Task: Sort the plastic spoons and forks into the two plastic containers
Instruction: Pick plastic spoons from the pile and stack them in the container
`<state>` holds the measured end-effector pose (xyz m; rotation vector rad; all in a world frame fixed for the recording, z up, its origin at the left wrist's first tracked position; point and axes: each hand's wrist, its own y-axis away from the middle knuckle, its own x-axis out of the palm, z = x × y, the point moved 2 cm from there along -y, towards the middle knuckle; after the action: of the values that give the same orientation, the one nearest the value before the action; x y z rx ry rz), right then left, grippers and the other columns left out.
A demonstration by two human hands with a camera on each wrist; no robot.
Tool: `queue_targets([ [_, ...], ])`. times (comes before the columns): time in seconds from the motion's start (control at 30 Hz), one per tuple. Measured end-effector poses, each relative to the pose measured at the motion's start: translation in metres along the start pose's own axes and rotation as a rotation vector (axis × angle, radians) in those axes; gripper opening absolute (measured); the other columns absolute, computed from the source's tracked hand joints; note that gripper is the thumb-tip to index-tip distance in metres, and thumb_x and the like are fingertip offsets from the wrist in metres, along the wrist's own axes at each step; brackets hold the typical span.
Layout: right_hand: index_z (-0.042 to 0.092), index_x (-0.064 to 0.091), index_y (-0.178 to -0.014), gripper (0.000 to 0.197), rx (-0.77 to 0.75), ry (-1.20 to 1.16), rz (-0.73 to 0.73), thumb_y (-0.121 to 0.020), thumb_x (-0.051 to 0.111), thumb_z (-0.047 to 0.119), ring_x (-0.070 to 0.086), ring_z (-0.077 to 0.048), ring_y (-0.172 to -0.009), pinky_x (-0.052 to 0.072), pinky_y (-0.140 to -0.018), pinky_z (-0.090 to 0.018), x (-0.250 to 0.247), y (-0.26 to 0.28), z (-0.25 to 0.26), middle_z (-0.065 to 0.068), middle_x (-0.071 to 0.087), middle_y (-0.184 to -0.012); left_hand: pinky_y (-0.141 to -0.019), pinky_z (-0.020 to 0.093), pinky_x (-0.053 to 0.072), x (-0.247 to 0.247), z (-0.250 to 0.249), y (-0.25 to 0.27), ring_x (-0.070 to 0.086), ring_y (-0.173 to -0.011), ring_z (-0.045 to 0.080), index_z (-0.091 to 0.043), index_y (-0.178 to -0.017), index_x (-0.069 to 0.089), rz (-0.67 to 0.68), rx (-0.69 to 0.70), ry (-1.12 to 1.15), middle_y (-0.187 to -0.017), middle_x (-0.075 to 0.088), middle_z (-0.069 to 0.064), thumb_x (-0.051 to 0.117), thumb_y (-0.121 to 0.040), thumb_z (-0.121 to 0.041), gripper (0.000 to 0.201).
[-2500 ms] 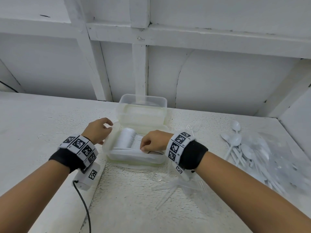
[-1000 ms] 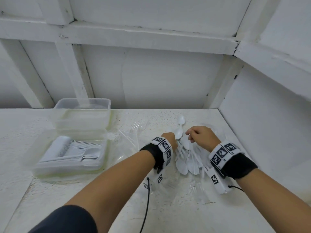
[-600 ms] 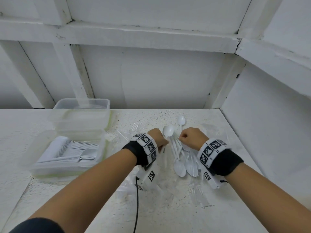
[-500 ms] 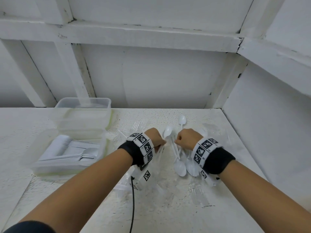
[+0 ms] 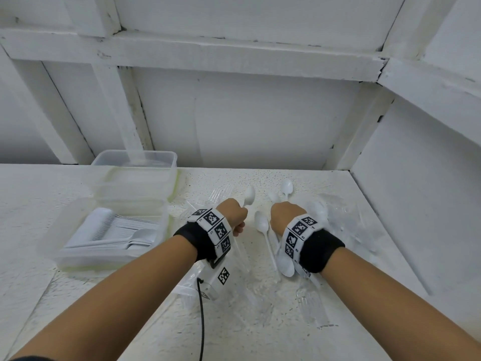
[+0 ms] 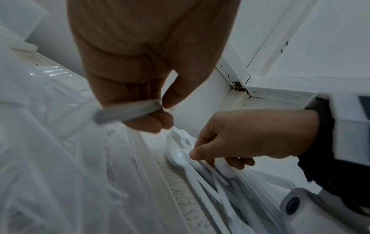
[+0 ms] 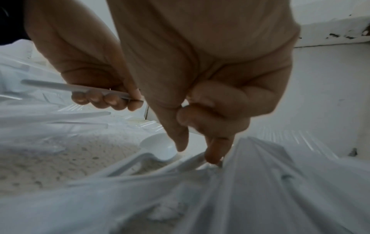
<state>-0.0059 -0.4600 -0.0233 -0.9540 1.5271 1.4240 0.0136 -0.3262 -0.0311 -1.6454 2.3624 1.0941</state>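
Speckled white counter (image 5: 260, 321): left hand (image 5: 233, 213) grips a smooth spoon handle (image 6: 128, 113); right hand (image 5: 286, 214) pinches another (image 7: 192, 159).

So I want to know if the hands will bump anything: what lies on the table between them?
In the head view, one loose white spoon lies on the table between the left hand and the right hand.

Bare counter (image 5: 39, 194) lies open at far left, and more toward the near edge. Two containers (image 5: 114, 230) block the left middle. To the right the wall (image 5: 416, 204) closes in beside the plastic wrap (image 5: 346, 230). Between the hands — left hand (image 5: 233, 212), right hand (image 5: 286, 214) — loose spoons (image 5: 263, 227) crowd the gap.
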Motion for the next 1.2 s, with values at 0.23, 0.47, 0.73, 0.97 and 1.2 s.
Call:
queue_targets([
  [0.23,0.013,0.037,-0.066,0.029,0.002,-0.096,0.001,-0.094,0.039,0.007,0.046,-0.015,-0.061,0.035,-0.053,-0.024,0.001,0.005,0.001,0.0,0.041,-0.066,-0.05,0.023,0.029,0.008,0.002,-0.008,0.039,-0.052,0.017,-0.008,-0.071,0.04,-0.045,-0.011,-0.023,-0.066,0.045,0.008,0.035,-0.093,-0.011,0.022],
  [0.47,0.013,0.04,-0.06,0.03,0.15,-0.553,-0.044,-0.089,0.049,0.01,0.041,-0.014,-0.053,0.038,-0.054,-0.024,-0.002,0.003,-0.015,-0.001,0.042,-0.06,-0.049,0.022,0.027,0.016,-0.002,-0.004,0.045,-0.07,0.017,-0.003,-0.098,0.05,-0.094,0.068,-0.201,-0.074,0.045,0.005,0.043,-0.093,-0.02,0.019],
  [0.73,0.007,0.053,-0.068,0.023,0.159,-1.161,-0.042,-0.091,0.05,0.003,0.056,-0.019,-0.077,0.048,-0.057,-0.025,0.005,0.019,-0.034,-0.013,0.059,-0.083,-0.061,0.024,0.038,0.034,-0.002,-0.011,0.051,-0.078,0.022,-0.006,-0.083,0.054,0.019,0.058,-0.411,-0.08,0.052,0.007,0.058,-0.087,-0.031,0.026],
  [0.97,0.012,0.047,-0.107,0.031,0.215,-1.408,-0.102,-0.087,0.046,-0.011,0.053,-0.018,-0.065,0.048,-0.058,-0.028,0.006,0.021,-0.036,-0.014,0.057,-0.079,-0.055,0.022,0.035,0.046,-0.001,-0.009,0.05,-0.085,0.02,-0.011,-0.081,0.048,0.014,0.153,-0.592,-0.08,0.052,0.001,0.059,-0.089,-0.031,0.024],
  [1.2,0.004,0.05,-0.097,0.023,0.247,-1.37,-0.206,-0.087,0.033,-0.006,0.043,-0.012,-0.057,0.034,-0.043,-0.02,0.003,0.022,-0.041,-0.006,0.048,-0.071,-0.076,0.031,0.043,0.049,-0.016,-0.009,0.056,-0.095,0.025,-0.009,-0.12,0.049,-0.083,0.3,-0.624,-0.122,0.05,0.011,0.047,-0.092,-0.022,0.031],
])
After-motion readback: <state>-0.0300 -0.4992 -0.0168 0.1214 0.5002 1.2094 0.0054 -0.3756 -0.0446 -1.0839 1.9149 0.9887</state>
